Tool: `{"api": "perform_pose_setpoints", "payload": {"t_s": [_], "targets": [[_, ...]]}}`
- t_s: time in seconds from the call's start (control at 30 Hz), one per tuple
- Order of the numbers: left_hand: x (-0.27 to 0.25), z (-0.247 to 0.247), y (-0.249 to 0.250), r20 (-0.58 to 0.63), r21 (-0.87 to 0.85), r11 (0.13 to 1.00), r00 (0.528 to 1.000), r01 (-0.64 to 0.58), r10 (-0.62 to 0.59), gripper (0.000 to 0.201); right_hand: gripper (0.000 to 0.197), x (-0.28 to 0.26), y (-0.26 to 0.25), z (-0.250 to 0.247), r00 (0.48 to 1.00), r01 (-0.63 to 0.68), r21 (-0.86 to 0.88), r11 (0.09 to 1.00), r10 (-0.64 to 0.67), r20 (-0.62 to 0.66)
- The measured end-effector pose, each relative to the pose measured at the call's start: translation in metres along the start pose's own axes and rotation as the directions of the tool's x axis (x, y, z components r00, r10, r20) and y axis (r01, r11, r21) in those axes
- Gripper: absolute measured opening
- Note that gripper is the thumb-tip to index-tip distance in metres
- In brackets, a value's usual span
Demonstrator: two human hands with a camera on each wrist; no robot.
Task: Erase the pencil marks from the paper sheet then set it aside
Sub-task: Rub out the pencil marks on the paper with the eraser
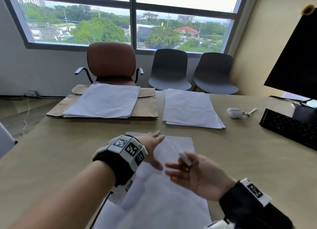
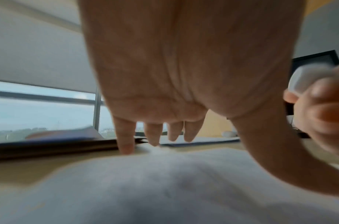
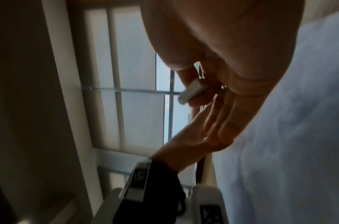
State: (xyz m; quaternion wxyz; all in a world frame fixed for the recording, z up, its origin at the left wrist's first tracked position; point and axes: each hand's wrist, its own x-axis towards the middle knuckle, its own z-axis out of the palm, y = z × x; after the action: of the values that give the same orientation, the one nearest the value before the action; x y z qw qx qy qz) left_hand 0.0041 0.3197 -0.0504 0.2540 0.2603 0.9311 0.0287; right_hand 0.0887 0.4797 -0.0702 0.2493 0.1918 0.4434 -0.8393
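Note:
A white paper sheet (image 1: 178, 144) lies on the tan table (image 1: 60, 151) just in front of me; any pencil marks on it are too faint to make out. My left hand (image 1: 154, 150) is spread flat over the sheet's upper left part, fingers straight and pointing away. The blurred left wrist view leaves unclear whether it touches the paper (image 2: 165, 181). My right hand (image 1: 185, 167) hovers above the sheet's middle, palm turned toward the left hand. It pinches a small white eraser (image 1: 185, 158) between thumb and fingers. The eraser (image 3: 191, 92) shows in the right wrist view too.
A stack of white sheets (image 1: 103, 100) lies on brown envelopes (image 1: 145, 107) at the back left. A second paper stack (image 1: 188, 107) sits at the back centre. To the right are a white earbud case (image 1: 234, 113), a black keyboard (image 1: 288, 127) and a monitor (image 1: 295, 61). Chairs stand behind the table.

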Motion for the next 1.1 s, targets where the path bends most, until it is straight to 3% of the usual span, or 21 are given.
{"api": "perform_pose_setpoints", "payload": {"t_s": [0.1,0.13,0.2,0.23,0.3,0.33,0.37,0.4,0.47,0.53,0.6,0.67,0.73,0.87,0.97,1.03,1.1], "targets": [[0.008,0.008,0.010,0.079,0.063,0.998,0.997,-0.031,0.026,0.118,0.048,0.008,-0.004,0.001,0.992,-0.092,-0.168,0.981,0.105,0.067],[0.010,0.008,0.010,0.089,0.068,0.997,0.996,-0.038,0.032,0.118,0.048,0.016,-0.012,-0.003,0.997,-0.071,-0.148,0.986,0.075,0.021],[0.012,0.006,0.007,0.105,0.075,0.996,0.994,-0.051,0.043,0.117,0.042,0.034,-0.033,-0.017,0.973,0.108,-0.040,0.993,-0.114,-0.199],[0.012,0.006,0.006,0.111,0.079,0.995,0.993,-0.053,0.044,0.116,0.036,0.042,-0.046,-0.024,0.909,0.241,-0.017,0.970,-0.232,-0.347],[0.011,0.005,0.005,0.113,0.083,0.995,0.993,-0.056,0.046,0.114,0.026,0.049,-0.066,-0.036,0.698,0.453,-0.107,0.885,-0.427,-0.575],[0.011,0.006,0.006,0.099,0.086,0.995,0.994,-0.059,0.050,0.112,0.025,0.050,-0.071,-0.040,0.625,0.485,-0.193,0.853,-0.493,-0.605],[0.012,0.006,0.008,0.073,0.087,0.994,0.996,-0.062,0.055,0.109,0.026,0.049,-0.074,-0.041,0.611,0.483,-0.267,0.834,-0.539,-0.580],[0.012,0.007,0.010,0.043,0.084,0.995,0.997,-0.061,0.058,0.105,0.027,0.046,-0.072,-0.038,0.649,0.461,-0.330,0.824,-0.567,-0.507],[0.016,0.008,0.011,-0.014,0.084,0.995,0.998,-0.054,0.055,0.102,0.024,0.040,-0.063,-0.027,0.786,0.374,-0.491,0.786,-0.550,-0.282],[0.019,0.008,0.010,-0.040,0.098,0.994,0.998,-0.043,0.047,0.104,0.018,0.034,-0.053,-0.014,0.896,0.256,-0.702,0.665,-0.435,-0.086],[0.020,0.008,0.009,-0.028,0.101,0.994,0.998,-0.051,0.054,0.107,0.012,0.032,-0.047,-0.004,0.955,0.158,-0.842,0.517,-0.295,-0.002],[0.019,0.009,0.008,0.004,0.076,0.995,0.998,-0.060,0.060,0.109,0.015,0.037,-0.047,0.002,0.969,0.101,-0.924,0.368,-0.245,0.009],[0.018,0.011,0.008,0.040,0.044,0.998,0.998,-0.052,0.050,0.112,0.017,0.045,-0.051,0.006,0.950,0.083,-0.967,0.240,-0.311,0.005],[0.020,0.014,0.010,0.074,0.048,0.998,0.997,-0.035,0.031,0.115,0.021,0.056,-0.056,0.008,0.903,0.055,-0.995,0.079,-0.429,0.016],[0.020,0.015,0.011,0.078,0.054,0.998,0.997,-0.034,0.029,0.118,0.021,0.046,-0.052,0.008,0.942,0.090,-0.994,-0.068,-0.318,0.107],[0.020,0.015,0.011,0.088,0.066,0.997,0.996,-0.032,0.026,0.119,0.029,0.036,-0.049,0.009,0.966,0.123,-0.986,-0.114,-0.215,0.146],[0.021,0.015,0.010,0.096,0.070,0.997,0.995,-0.033,0.026,0.120,0.017,0.035,-0.052,0.008,0.972,0.126,-0.983,-0.131,-0.182,0.149]]}}
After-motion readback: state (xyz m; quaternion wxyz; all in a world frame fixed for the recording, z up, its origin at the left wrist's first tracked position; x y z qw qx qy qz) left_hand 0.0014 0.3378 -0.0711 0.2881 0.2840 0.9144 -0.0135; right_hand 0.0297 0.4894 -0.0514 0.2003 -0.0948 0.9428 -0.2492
